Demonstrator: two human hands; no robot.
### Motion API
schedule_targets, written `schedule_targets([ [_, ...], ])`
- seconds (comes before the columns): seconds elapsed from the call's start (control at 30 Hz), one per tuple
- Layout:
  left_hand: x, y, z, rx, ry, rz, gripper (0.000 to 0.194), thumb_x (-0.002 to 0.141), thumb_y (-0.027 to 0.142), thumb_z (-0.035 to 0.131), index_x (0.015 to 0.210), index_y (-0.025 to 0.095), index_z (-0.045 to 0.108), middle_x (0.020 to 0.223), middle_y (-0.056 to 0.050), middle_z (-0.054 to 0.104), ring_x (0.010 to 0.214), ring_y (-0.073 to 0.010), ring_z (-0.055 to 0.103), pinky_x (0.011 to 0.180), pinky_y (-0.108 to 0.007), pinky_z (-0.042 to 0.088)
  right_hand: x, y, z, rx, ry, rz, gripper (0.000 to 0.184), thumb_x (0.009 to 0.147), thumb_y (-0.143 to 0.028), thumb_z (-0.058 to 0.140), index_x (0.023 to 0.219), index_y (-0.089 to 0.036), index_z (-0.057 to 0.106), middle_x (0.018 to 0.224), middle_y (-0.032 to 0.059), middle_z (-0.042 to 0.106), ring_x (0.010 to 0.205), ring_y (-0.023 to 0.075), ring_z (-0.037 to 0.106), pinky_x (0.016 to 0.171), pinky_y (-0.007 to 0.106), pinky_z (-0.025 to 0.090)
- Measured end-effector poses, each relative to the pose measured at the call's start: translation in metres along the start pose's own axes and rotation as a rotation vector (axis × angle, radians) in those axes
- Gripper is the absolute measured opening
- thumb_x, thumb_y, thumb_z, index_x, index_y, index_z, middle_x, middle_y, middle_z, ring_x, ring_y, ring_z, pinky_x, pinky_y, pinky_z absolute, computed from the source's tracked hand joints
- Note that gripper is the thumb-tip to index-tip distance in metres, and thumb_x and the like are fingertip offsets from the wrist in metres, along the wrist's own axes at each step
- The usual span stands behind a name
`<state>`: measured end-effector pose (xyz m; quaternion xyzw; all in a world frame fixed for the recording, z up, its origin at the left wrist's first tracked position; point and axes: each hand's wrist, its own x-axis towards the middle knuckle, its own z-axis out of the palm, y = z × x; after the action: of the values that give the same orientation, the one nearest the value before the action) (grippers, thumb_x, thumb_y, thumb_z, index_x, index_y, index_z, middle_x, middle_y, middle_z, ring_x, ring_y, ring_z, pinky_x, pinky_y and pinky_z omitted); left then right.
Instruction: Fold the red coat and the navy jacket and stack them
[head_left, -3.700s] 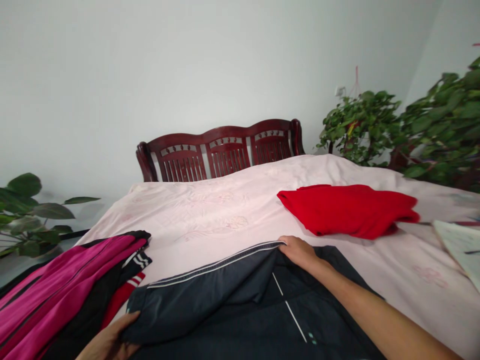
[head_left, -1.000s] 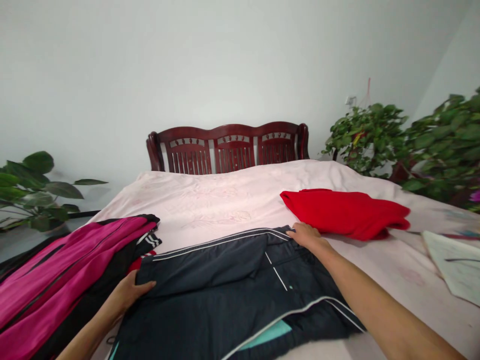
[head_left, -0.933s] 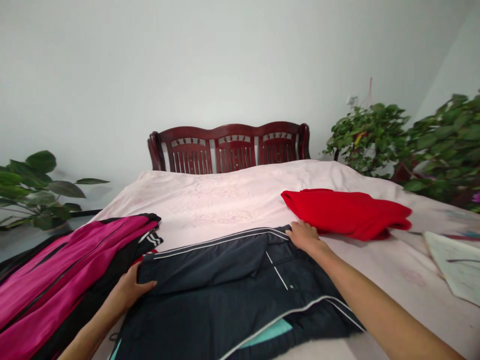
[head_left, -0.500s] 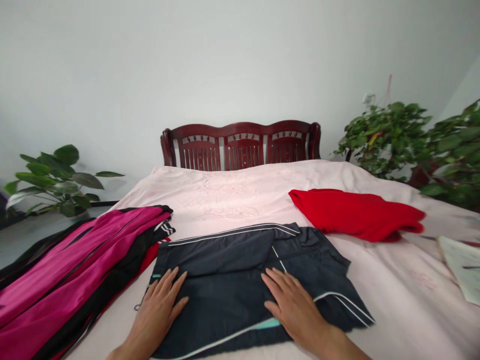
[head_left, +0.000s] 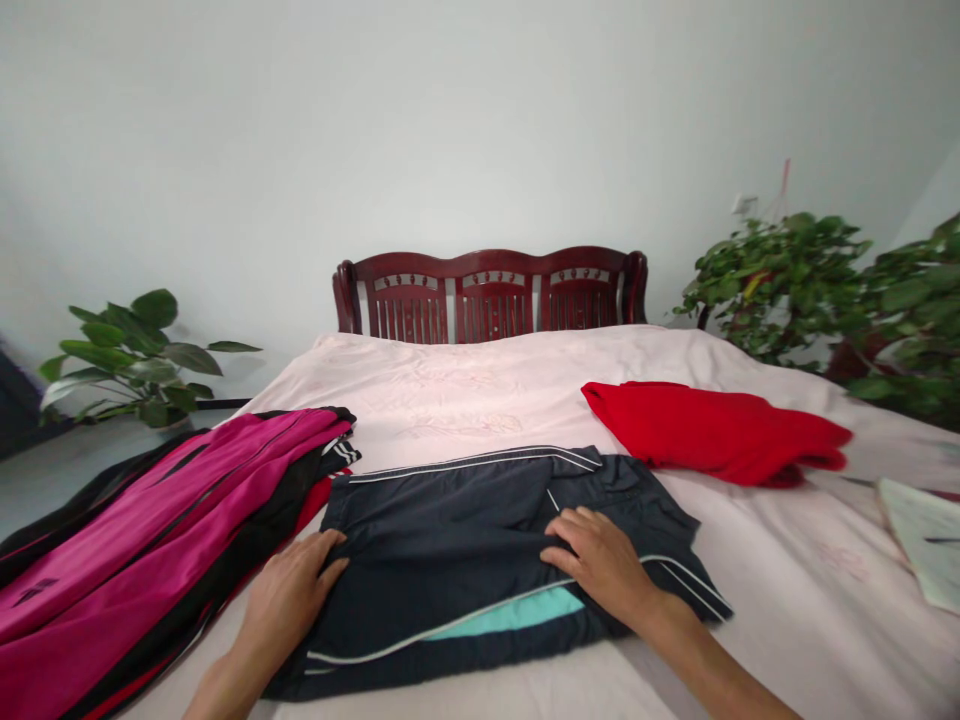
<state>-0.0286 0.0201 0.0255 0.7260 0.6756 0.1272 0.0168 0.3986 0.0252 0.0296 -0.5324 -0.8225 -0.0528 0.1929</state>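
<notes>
Navy sports trousers [head_left: 450, 560] with white piping and a teal panel lie spread and partly folded on the bed in front of me. At their left end my left hand [head_left: 289, 585] has its fingers curled over the edge, with the thumb on the cloth. Farther right, my right hand [head_left: 604, 560] is bent onto the fabric beside the piping, its fingers and thumb drawing in cloth. The fingertips of both hands are partly hidden in the dark fabric.
A magenta and black jacket [head_left: 187, 520] lies at the left, over something red. To the right are a folded red garment [head_left: 712, 430] and a pale sheet-like item [head_left: 922, 540]. Behind the pink bedsheet [head_left: 450, 390] rises a dark wooden headboard [head_left: 491, 300]. Potted plants [head_left: 780, 280] flank the bed.
Both hands lay flat on the trousers before; now their fingers are bent. The left hand has moved left and the right slightly up. More of the teal panel shows as the cloth shifted.
</notes>
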Motion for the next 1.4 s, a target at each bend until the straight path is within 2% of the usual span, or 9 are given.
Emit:
schedule_targets([
  [0.07,0.001,0.005,0.0,0.064,-0.106,-0.007,0.033,0.092,0.027,0.048,0.12,0.019,0.064,0.12,-0.01,0.07,0.113,-0.0261,0.065,0.098,-0.037,0.047,0.0,0.001,0.008,-0.031,-0.003,-0.003,0.011,0.094,-0.034,0.059,0.096,-0.025,0.066,0.093,0.0014,0.067,0.09,0.0221,0.06,0.079,0.036,0.044],
  [0.13,-0.003,0.012,0.002,0.121,-0.131,-0.026,0.039,0.093,0.025,0.044,0.128,0.019,0.06,0.122,-0.011,0.069,0.113,-0.026,0.064,0.096,-0.037,0.049,-0.003,0.0,0.014,-0.054,0.01,-0.001,0.015,0.097,-0.032,0.053,0.1,-0.026,0.066,0.096,0.0028,0.067,0.092,0.0224,0.06,0.08,0.037,0.045],
  [0.2,-0.009,0.017,0.004,0.21,-0.064,-0.04,0.044,0.094,0.024,0.042,0.136,0.019,0.055,0.124,-0.012,0.067,0.112,-0.0275,0.064,0.095,-0.041,0.049,-0.008,0.0,0.017,-0.075,0.009,-0.007,0.019,0.098,-0.031,0.049,0.102,-0.026,0.067,0.097,0.0039,0.067,0.091,0.0226,0.06,0.079,0.037,0.046],
  [0.27,-0.016,0.022,0.007,0.289,0.065,-0.009,0.047,0.093,0.022,0.043,0.139,0.02,0.054,0.129,-0.013,0.065,0.117,-0.0292,0.061,0.103,-0.047,0.044,-0.014,-0.002,0.018,-0.112,0.032,0.004,0.023,0.098,-0.032,0.047,0.11,-0.025,0.066,0.101,0.006,0.067,0.093,0.0236,0.061,0.081,0.04,0.047],
  [0.37,-0.024,0.03,0.017,0.263,0.22,0.138,0.047,0.094,0.029,0.045,0.14,0.024,0.054,0.139,-0.01,0.06,0.129,-0.0284,0.054,0.113,-0.05,0.035,-0.024,-0.003,0.024,-0.167,0.133,0.024,0.037,0.097,-0.037,0.048,0.13,-0.022,0.058,0.119,0.0102,0.066,0.108,0.0274,0.06,0.095,0.046,0.046],
  [0.5,-0.036,0.047,0.043,0.179,0.201,0.288,0.049,0.094,0.039,0.048,0.142,0.03,0.052,0.146,-0.006,0.055,0.134,-0.0276,0.05,0.11,-0.048,0.043,-0.036,-0.001,0.04,-0.164,0.158,0.012,0.042,0.098,-0.04,0.046,0.134,-0.022,0.055,0.131,0.0092,0.064,0.121,0.028,0.057,0.103,0.048,0.043],
  [0.63,-0.043,0.058,0.057,0.178,0.151,0.28,0.048,0.094,0.036,0.047,0.141,0.032,0.053,0.147,-0.006,0.053,0.133,-0.0287,0.052,0.11,-0.052,0.042,-0.038,0.002,0.045,-0.127,0.146,0.028,0.04,0.098,-0.041,0.047,0.13,-0.022,0.06,0.132,0.0086,0.064,0.121,0.0274,0.058,0.103,0.046,0.045],
  [0.87,-0.042,0.056,0.052,0.165,0.157,0.286,0.047,0.093,0.037,0.049,0.14,0.031,0.054,0.147,-0.005,0.053,0.132,-0.0284,0.053,0.109,-0.049,0.045,-0.037,0.003,0.043,-0.111,0.159,0.02,0.038,0.097,-0.041,0.047,0.126,-0.022,0.063,0.131,0.0091,0.065,0.121,0.0273,0.059,0.102,0.046,0.048],
  [1.4,-0.042,0.053,0.054,0.184,0.176,0.303,0.045,0.094,0.037,0.048,0.137,0.029,0.057,0.145,-0.006,0.056,0.131,-0.0273,0.054,0.107,-0.046,0.047,-0.037,0.001,0.04,-0.112,0.13,0.028,0.039,0.098,-0.041,0.047,0.127,-0.019,0.063,0.131,0.0106,0.065,0.122,0.0275,0.058,0.102,0.046,0.048],
])
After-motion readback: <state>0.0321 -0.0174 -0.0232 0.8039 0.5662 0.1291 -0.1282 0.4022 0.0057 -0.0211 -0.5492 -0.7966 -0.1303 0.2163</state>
